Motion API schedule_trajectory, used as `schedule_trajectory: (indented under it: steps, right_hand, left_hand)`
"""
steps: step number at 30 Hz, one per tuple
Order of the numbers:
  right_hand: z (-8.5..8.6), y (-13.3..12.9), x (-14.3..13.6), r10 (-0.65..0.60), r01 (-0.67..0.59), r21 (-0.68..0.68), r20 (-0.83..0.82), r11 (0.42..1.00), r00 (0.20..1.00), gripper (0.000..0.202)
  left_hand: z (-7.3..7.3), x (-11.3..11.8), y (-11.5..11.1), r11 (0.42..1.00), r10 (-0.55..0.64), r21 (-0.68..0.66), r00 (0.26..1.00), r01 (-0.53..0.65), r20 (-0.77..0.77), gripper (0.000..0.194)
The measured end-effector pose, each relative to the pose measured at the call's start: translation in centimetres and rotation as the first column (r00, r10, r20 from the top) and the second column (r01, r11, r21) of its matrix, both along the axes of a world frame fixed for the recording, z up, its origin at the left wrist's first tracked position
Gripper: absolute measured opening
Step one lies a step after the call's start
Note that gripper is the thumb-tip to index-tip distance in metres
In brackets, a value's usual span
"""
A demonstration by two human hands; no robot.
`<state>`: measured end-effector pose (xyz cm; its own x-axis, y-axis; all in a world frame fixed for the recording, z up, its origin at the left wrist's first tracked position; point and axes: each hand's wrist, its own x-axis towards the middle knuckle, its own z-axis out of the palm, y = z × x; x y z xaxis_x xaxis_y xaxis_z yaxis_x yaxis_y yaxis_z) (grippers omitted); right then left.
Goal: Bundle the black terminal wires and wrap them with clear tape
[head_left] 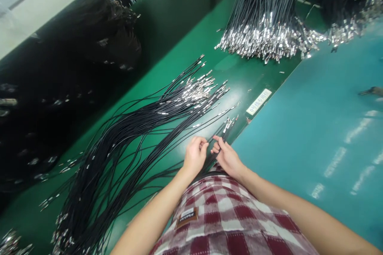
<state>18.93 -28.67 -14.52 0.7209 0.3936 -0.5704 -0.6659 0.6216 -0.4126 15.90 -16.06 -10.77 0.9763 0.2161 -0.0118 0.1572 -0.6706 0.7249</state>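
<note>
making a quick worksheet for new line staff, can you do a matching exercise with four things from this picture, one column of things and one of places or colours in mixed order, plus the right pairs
Column one
1. flat strip
2. checked garment
3. small cable bundle
4. long cable bunch

Column two
A. at the right hand
B. curves down to the picture's lower left
C. pale, with printed characters
D. dark red and white

Right pairs: 1-C, 2-D, 3-A, 4-B
</note>
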Motion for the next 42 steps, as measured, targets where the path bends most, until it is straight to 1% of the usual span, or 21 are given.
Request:
schedule_trajectory:
  steps: [3,5,6,7,9,11,13,15,18,21,23,24,25,26,28,30,32,35,36,39,42]
  right_hand:
    - [-0.3,-0.1,-0.3,-0.033,0.035,-0.056,0.032,0.998,0.999,0.039]
    - [-0.9,-0.3,-0.5,-0.041,0.034,-0.141,-0.046,0.989,0.998,0.036]
    - [-1.3,-0.4,-0.6,-0.043,0.024,-0.185,-0.095,0.982,0.995,0.033]
    - [-1.6,-0.5,-0.6,-0.046,0.015,-0.222,-0.134,0.975,0.990,0.030]
    - [-1.9,-0.7,-0.7,-0.051,0.009,-0.252,-0.161,0.968,0.986,0.024]
    - [-2.0,-0.7,-0.6,-0.049,0.011,-0.236,-0.156,0.972,0.987,0.023]
    - [-1.8,-0.6,-0.4,-0.043,0.006,-0.208,-0.175,0.978,0.984,0.024]
    - [-1.6,-0.5,-0.3,-0.060,0.017,-0.202,-0.207,0.979,0.977,0.023]
    - [-1.7,-0.4,-0.1,-0.078,0.036,-0.199,-0.203,0.979,0.976,0.021]
    - [-2.1,-0.5,-0.3,-0.079,0.043,-0.188,-0.192,0.981,0.978,0.021]
    - [-2.5,-0.6,-0.4,-0.083,0.042,-0.200,-0.199,0.979,0.976,0.021]
    - [-2.7,-0.7,-0.5,-0.084,0.041,-0.210,-0.197,0.977,0.977,0.021]
    - [-2.8,-0.7,-0.6,-0.083,0.041,-0.216,-0.188,0.975,0.979,0.023]
    - [-3.0,-0.8,-0.6,-0.080,0.041,-0.217,-0.175,0.975,0.981,0.025]
    - [-3.2,-0.8,-0.7,-0.076,0.044,-0.203,-0.152,0.978,0.985,0.028]
    - [-3.3,-0.7,-0.7,-0.089,0.060,-0.187,-0.151,0.980,0.984,0.029]
    - [-3.2,-0.6,-0.5,-0.107,0.078,-0.174,-0.168,0.982,0.980,0.030]
    - [-2.9,-0.4,-0.2,-0.102,0.070,-0.171,-0.185,0.983,0.978,0.028]
    - [-2.8,-0.3,0.0,-0.094,0.060,-0.180,-0.185,0.982,0.978,0.027]
    - [-2.4,-0.4,0.2,-0.073,0.030,-0.213,-0.193,0.977,0.978,0.027]
    - [-2.2,-0.5,0.4,-0.051,-0.001,-0.226,-0.221,0.974,0.974,0.026]
  left_hand:
    - [-1.0,0.5,-1.8,0.997,-0.052,-0.065,0.995,0.046,-0.090,0.015]
    - [-2.0,1.2,-1.4,0.988,-0.125,-0.109,0.980,0.109,-0.154,0.018]
    - [-2.5,1.6,-0.7,0.989,-0.135,-0.089,0.977,0.122,-0.167,0.016]
    - [-3.0,2.2,0.2,0.993,-0.119,-0.027,0.978,0.116,-0.169,0.013]
    - [-3.8,3.7,2.3,0.979,-0.053,0.187,0.987,0.081,-0.153,0.010]
    - [-4.2,4.9,3.9,0.917,-0.053,0.380,0.983,0.117,-0.174,0.009]
    - [-4.1,5.1,4.5,0.859,-0.112,0.469,0.969,0.207,-0.222,0.008]
    - [-3.6,4.0,4.2,0.839,-0.180,0.469,0.954,0.276,-0.240,0.010]
    - [-2.5,0.2,2.8,0.858,-0.248,0.385,0.931,0.339,-0.268,0.013]
    - [-1.8,-3.4,1.5,0.880,-0.277,0.289,0.901,0.378,-0.334,0.012]
    - [-1.8,-4.1,1.3,0.888,-0.318,0.194,0.860,0.418,-0.398,0.012]
    - [-1.9,-3.8,1.5,0.893,-0.332,0.148,0.845,0.425,-0.420,0.012]
    - [-2.1,-3.1,1.9,0.902,-0.329,0.126,0.846,0.413,-0.419,0.013]
    - [-2.4,-2.1,2.5,0.914,-0.303,0.140,0.869,0.382,-0.392,0.013]
    - [-3.2,0.6,3.9,0.921,-0.195,0.276,0.939,0.275,-0.285,0.008]
    - [-4.0,2.9,4.9,0.872,-0.107,0.450,0.972,0.193,-0.209,0.007]
    - [-4.5,4.1,5.2,0.808,-0.102,0.546,0.966,0.219,-0.237,0.009]
    - [-4.9,3.4,4.8,0.768,-0.145,0.579,0.955,0.274,-0.259,0.011]
    - [-5.0,2.8,4.7,0.766,-0.126,0.591,0.960,0.254,-0.250,0.011]
    - [-5.3,1.8,5.1,0.755,0.002,0.634,0.966,0.167,-0.257,0.011]
    - [-5.4,2.5,6.1,0.766,0.045,0.619,0.946,0.173,-0.320,0.012]
